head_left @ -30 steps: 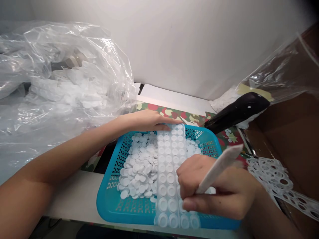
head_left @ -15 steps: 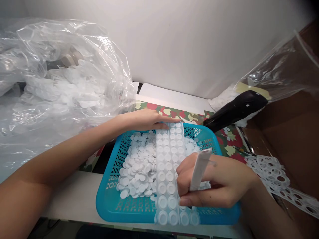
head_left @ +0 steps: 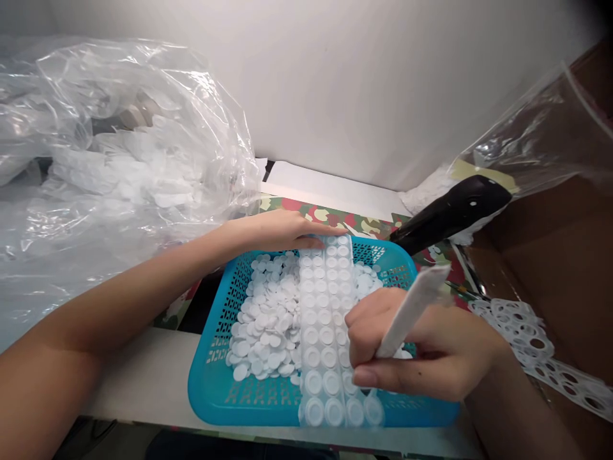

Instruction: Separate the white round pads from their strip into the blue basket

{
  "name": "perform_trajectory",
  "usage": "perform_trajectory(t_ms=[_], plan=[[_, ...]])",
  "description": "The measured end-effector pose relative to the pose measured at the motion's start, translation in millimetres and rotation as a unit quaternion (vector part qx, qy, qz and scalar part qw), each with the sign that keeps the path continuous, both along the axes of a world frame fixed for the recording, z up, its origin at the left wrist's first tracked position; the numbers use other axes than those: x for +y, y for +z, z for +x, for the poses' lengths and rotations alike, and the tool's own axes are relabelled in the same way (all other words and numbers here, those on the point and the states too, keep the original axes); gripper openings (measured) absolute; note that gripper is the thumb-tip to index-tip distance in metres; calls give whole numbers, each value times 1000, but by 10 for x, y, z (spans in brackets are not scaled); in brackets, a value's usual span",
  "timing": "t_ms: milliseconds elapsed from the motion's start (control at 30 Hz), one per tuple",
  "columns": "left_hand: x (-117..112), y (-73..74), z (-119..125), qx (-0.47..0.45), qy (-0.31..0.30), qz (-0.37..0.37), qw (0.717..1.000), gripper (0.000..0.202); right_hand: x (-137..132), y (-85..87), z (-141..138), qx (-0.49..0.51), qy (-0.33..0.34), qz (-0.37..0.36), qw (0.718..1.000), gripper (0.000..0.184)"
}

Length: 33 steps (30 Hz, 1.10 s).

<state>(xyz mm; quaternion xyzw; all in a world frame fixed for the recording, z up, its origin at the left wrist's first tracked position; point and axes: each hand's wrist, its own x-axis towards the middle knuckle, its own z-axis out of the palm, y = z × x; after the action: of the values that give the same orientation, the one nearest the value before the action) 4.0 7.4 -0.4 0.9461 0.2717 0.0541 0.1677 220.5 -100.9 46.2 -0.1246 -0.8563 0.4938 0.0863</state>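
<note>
Right at the near edge, on a white tabletop, sits a bright blue mesh basket, heaped with loose white discs. Straight across it, running near to far, lies a clear strip of white discs, its near end hanging over the basket's rim. On the right, the right hand is curled tight, pinching a flat white stick between thumb and fingers, thumb tip just at the strip's right edge. Over on the far side, the left hand lies flat, fingers together, fingertips pressing the strip's far end. Beyond that, patterned red-and-green paper. Off left, a big clear plastic bag full of white discs; off right, a black handle, a clear bag, a cardboard box and a punched white strip. Far back, a white wall.
</note>
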Motion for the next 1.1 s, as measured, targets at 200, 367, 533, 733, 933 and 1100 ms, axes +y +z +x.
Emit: perform_trajectory(t_ms=[200,367,533,733,933,1100], plan=[[-2,1,4,-2,-1,4,1000,45,-19,-1,-50,47,-41,-10,998,16],[-6,-5,7,-1,-1,14,1000,45,-13,-20,-61,40,-63,0,997,15],[-12,-3,5,0,-4,12,1000,43,2,-53,-89,39,-36,0,999,17],[-22,11,23,10,-2,13,1000,42,-33,-78,-136,51,21,-12,998,12],[-39,25,37,25,5,16,1000,43,-92,-99,-159,61,25,33,997,11],[-40,32,29,19,-14,31,999,45,-98,-123,-169,65,20,45,997,15]])
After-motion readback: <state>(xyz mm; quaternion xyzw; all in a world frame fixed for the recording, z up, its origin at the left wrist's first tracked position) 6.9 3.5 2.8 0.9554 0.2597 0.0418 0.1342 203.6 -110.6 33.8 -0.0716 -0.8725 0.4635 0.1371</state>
